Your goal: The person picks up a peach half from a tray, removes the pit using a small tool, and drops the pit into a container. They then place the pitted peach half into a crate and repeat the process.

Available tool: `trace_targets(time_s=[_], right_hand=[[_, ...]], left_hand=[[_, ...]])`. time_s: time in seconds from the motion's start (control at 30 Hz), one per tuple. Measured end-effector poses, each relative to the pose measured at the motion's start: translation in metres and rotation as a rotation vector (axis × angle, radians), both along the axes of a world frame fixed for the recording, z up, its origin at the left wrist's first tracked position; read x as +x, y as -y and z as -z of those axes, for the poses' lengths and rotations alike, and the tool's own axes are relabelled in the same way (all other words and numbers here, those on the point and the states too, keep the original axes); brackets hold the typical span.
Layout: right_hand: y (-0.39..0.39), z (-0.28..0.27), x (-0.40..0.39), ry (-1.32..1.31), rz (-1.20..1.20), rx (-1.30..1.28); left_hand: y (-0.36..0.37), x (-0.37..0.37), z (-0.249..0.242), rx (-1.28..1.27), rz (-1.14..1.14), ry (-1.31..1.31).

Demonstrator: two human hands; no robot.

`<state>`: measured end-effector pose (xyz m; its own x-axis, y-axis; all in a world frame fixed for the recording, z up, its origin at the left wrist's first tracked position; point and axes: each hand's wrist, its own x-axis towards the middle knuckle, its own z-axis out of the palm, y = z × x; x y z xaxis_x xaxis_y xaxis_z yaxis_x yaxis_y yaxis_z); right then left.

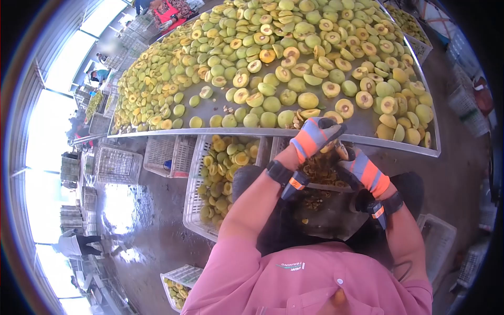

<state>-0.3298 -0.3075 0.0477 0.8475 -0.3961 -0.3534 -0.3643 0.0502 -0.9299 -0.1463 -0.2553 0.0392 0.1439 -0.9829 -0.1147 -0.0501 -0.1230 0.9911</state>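
Observation:
My left hand (317,137), in a grey and orange glove with dark fingertips, is closed just over the front rim of a metal table (220,132). My right hand (365,170), gloved alike, is closed a little lower and to the right. Between the two hands shows a halved yellow stone fruit (342,151), against the right fingers. What the left fingers grip is hidden. Green-yellow fruit halves (344,108) with brown centres cover much of the table. Below my hands, a container (328,187) holds brown scraps.
A white crate (193,210) of fruit stands left of my knees, beside other crates (119,164). An empty-looking crate (438,244) sits at my right. A person in a red apron (169,16) is at the far side; another person (76,244) is at the left.

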Motion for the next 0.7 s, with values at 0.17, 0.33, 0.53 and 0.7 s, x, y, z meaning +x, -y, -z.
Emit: trace_targets(time_s=[0.17,0.33,0.53,0.7], right_hand=[[-0.005,0.007,0.002,0.117,0.181,0.235],[-0.014,0.036,0.015,0.078,0.246,-0.145],[-0.019,0.011,0.011,0.206,0.121,-0.301],[-0.012,-0.001,0.003,-0.055,0.056,0.046]], left_hand=[[-0.010,-0.022,0.003,-0.256,-0.202,0.250],[-0.017,-0.024,0.006,-0.250,-0.328,0.359],[-0.011,-0.005,0.011,-0.136,-0.137,0.181],[-0.007,-0.008,0.016,-0.127,-0.087,0.280]])
